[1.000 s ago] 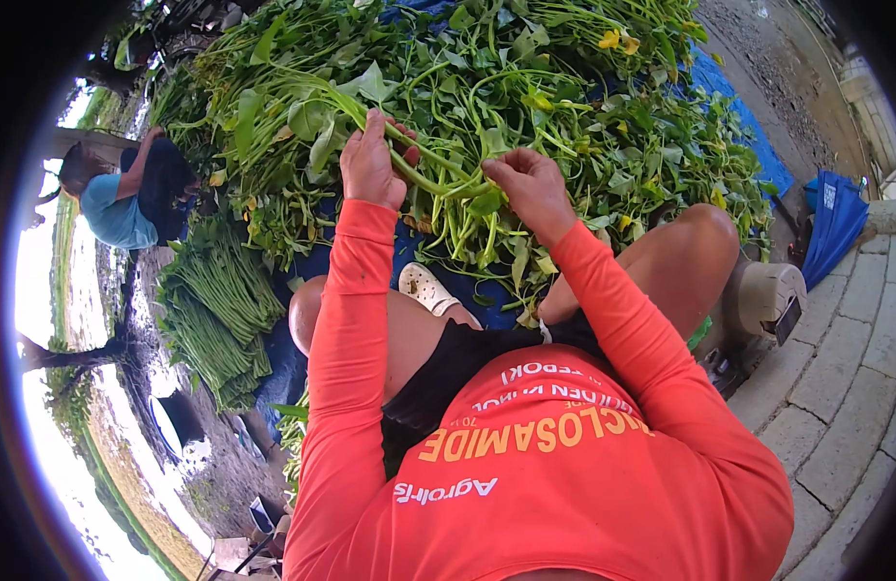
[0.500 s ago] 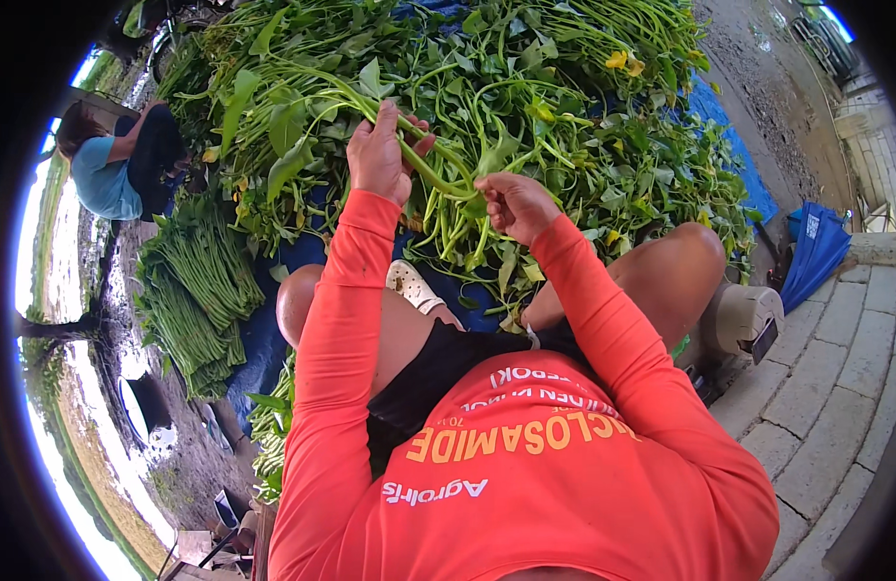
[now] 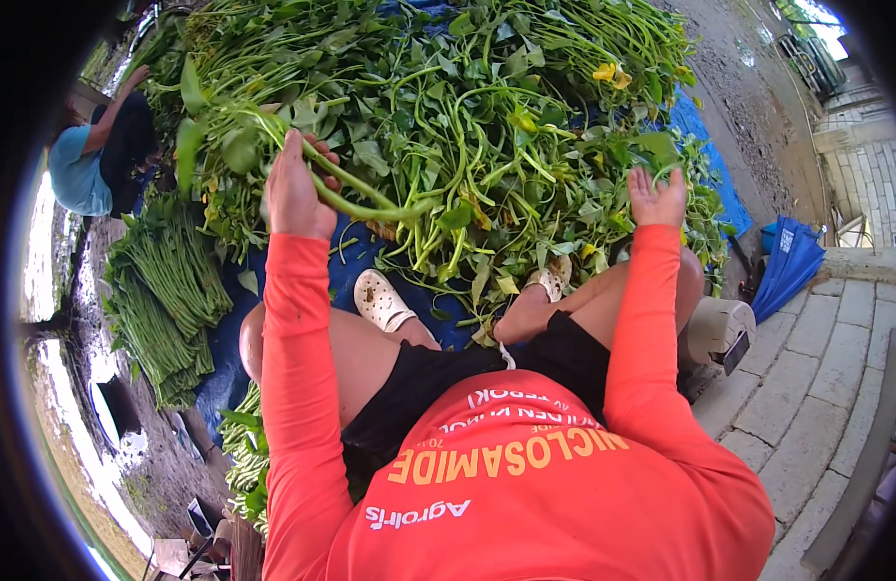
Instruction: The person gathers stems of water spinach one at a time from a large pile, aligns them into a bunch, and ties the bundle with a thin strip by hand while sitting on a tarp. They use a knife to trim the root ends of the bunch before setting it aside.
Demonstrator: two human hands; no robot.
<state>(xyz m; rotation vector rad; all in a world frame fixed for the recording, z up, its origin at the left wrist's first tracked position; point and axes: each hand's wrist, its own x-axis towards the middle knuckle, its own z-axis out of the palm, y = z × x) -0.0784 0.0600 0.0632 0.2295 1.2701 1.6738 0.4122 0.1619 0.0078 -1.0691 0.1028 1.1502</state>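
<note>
My left hand [image 3: 301,189] is closed around a few long green leafy stems [image 3: 370,205], whose cut ends point right and whose leaves hang out to the left. Off to the right, my right hand [image 3: 658,200] is palm up with its fingers apart. A blurred leaf [image 3: 655,147] shows just above those fingertips; whether it touches them is unclear. Under and beyond both hands spreads a large heap of leafy green stems [image 3: 496,126], with some yellow leaves [image 3: 610,73] among them.
Trimmed bundles [image 3: 167,286] of stems lie at the left on a blue tarp [image 3: 237,334]; more bundles [image 3: 246,465] sit by my left side. A person [image 3: 85,160] in blue crouches at far left. A folded blue umbrella [image 3: 789,261] rests by the paving [image 3: 787,397] at right.
My hands were close together on the stems. The left has moved left, still holding them; the right has swung far right and its fingers have opened.
</note>
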